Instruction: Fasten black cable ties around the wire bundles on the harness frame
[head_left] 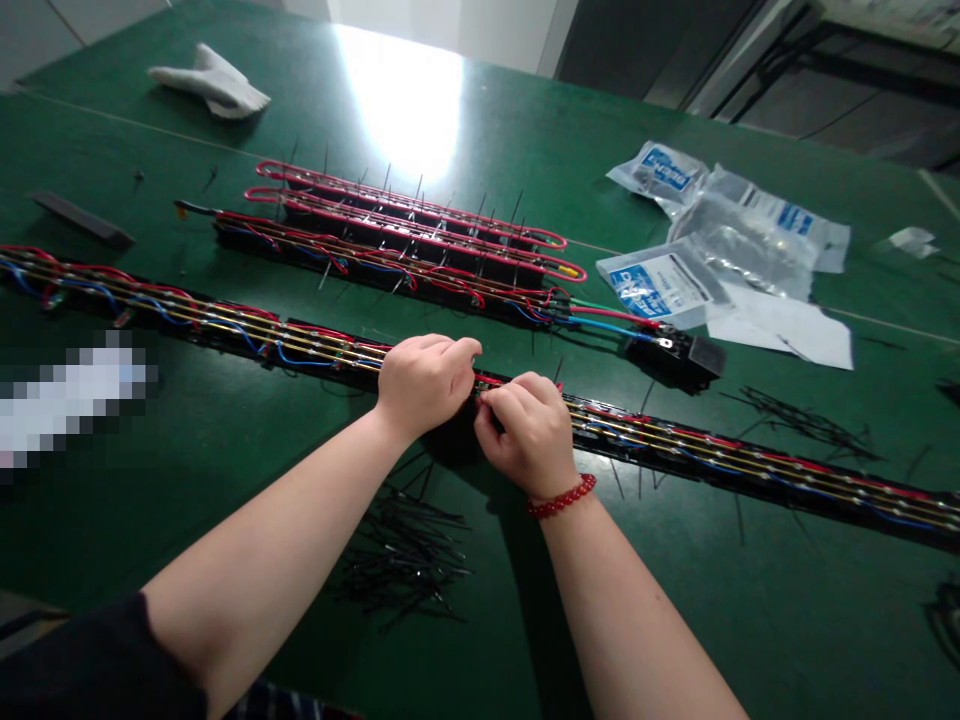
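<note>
A long black strip wired with red, blue and yellow wires runs across the green table from far left to lower right. My left hand and my right hand meet over its middle, both with fingers curled and pinched on the wires there. What the fingertips hold is too small to make out. A red bead bracelet circles my right wrist. A heap of loose black cable ties lies just in front of my hands.
Behind the long strip lie shorter wired strips with upright cable ties and a black connector block. Clear plastic bags sit at the right, a white glove at the far left, more ties at the right.
</note>
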